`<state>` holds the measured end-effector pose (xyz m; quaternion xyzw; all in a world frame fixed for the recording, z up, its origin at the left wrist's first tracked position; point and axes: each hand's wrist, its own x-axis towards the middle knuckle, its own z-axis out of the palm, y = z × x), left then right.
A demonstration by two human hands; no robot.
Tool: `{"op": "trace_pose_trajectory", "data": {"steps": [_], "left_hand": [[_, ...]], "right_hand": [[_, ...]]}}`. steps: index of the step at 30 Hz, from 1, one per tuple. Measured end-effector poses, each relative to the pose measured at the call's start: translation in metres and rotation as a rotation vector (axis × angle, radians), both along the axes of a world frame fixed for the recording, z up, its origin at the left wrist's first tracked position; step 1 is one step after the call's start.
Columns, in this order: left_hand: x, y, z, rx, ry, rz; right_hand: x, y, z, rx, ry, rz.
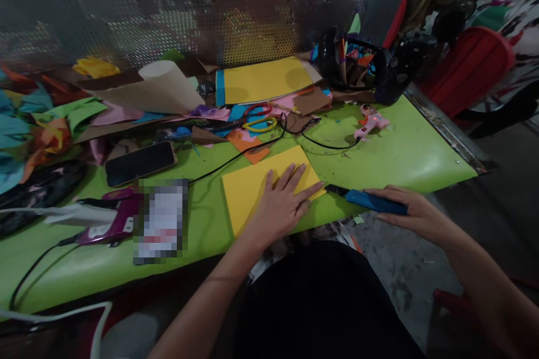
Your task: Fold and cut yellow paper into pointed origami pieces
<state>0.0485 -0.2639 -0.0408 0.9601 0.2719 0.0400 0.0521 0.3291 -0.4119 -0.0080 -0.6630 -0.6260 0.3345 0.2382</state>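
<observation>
A yellow sheet of paper (242, 193), perhaps folded or stacked, lies at the front edge of the green tabletop. My left hand (286, 196) rests flat on it with the fingers spread. In my right hand (404, 207) is a blue utility knife (374, 201), its fingers wrapped round the handle. The dark blade points left and meets the paper's right edge, close to the tip of a left-hand finger. Whether the blade is into the paper I cannot tell.
Scissors with red and yellow handles (260, 124) lie behind the paper among coloured scraps. A pink glue gun (371, 123) stands at the right, its black cord trailing leftward. A phone (141, 164) and a purple power strip (112, 216) are at the left. A red chair (471, 67) stands beyond the table's end.
</observation>
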Motion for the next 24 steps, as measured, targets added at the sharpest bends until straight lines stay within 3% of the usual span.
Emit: {"op": "trace_pose_trajectory", "data": {"steps": [24], "left_hand": [[-0.0017, -0.0023, 0.0012, 0.063, -0.023, 0.015]], "right_hand": [[0.0096, -0.0059, -0.0039, -0.015, -0.023, -0.016]]}}
